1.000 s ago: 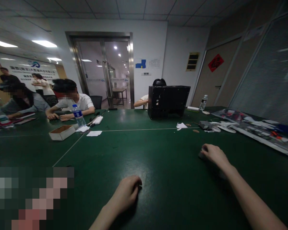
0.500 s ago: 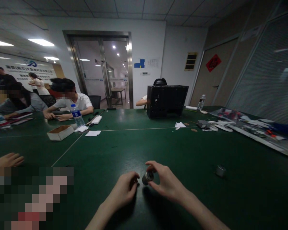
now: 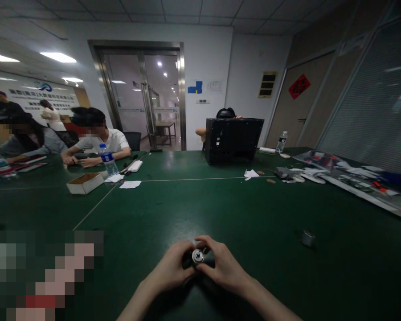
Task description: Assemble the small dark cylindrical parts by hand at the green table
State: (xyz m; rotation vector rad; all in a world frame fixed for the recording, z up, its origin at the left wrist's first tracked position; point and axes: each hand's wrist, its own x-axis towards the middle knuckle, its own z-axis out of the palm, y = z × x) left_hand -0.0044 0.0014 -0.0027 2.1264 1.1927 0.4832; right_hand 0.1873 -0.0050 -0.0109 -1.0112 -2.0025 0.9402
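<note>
You are pinching small metal cylinder between both hands, low centre over green table. Left hand fingers clamped from 9 o'clock, right hand from 3 o'clock. Keep grip steady, parts aligned. Second cylinder lying at 3 o'clock, well apart.

Small cylinder between hands on table; second cylinder right; case behind.

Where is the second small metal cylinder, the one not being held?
In the head view, the loose small metal cylinder lies on the green table, right of both hands.
</note>
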